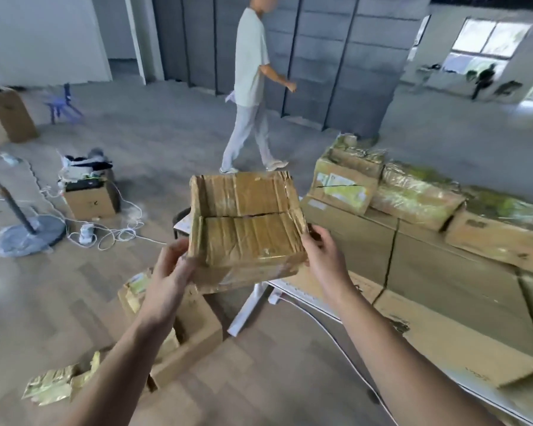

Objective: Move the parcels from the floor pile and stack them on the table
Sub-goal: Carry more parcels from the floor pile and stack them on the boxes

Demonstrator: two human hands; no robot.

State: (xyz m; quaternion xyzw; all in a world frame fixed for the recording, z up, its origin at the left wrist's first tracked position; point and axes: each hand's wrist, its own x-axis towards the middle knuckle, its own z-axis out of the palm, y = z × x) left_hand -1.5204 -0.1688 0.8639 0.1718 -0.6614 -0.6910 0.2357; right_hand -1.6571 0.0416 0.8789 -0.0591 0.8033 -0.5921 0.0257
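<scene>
One flat, tape-wrapped brown cardboard parcel (pixel 246 219) held aloft beside the white worktop (pixel 293 292).
Left hand (pixel 170 269) and right hand (pixel 323 256) grip its near corners; seems light, crumpled, tape-slick, so support underneath.

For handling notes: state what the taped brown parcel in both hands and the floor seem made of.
The taped brown parcel: apparently corrugated cardboard under glossy clear tape; ribbed creases, shiny wrinkles. The grey-brown floor: probably matte wood-look planks; seams show.

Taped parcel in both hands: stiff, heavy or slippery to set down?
Probably light: the taped parcel is held out by its near corners, left hand and right hand. Glossy tape may be slippery. Creased, split top suggests some flex.
</scene>
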